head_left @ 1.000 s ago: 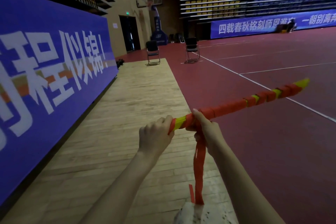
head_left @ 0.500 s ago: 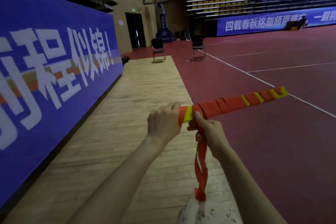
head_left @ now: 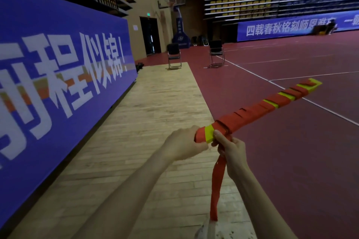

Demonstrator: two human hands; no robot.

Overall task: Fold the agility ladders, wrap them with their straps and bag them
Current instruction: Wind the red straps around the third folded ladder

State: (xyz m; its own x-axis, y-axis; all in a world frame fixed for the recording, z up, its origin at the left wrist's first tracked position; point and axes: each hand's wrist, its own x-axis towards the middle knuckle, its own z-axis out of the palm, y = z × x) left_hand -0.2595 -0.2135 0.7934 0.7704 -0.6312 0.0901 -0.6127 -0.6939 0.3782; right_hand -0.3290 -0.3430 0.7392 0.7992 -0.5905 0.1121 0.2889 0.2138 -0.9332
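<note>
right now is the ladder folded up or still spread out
Folded: the ladder is one strap-wound bundle in both hands, with a loose strap tail hanging unwrapped.

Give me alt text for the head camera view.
Two bare hands hold a folded agility ladder, wound in orange strap: the left hand grips its near end, the right hand pinches the loose strap tail hanging down, above a gym floor.

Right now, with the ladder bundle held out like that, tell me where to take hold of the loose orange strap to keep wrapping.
Take the loose strap just below the right hand, coming from the right side. It hangs flat and slack from the ladder bundle, whose near end the left hand grips, so a pinch across its flat faces high up probably controls it best; its lower end dangles free.
</note>
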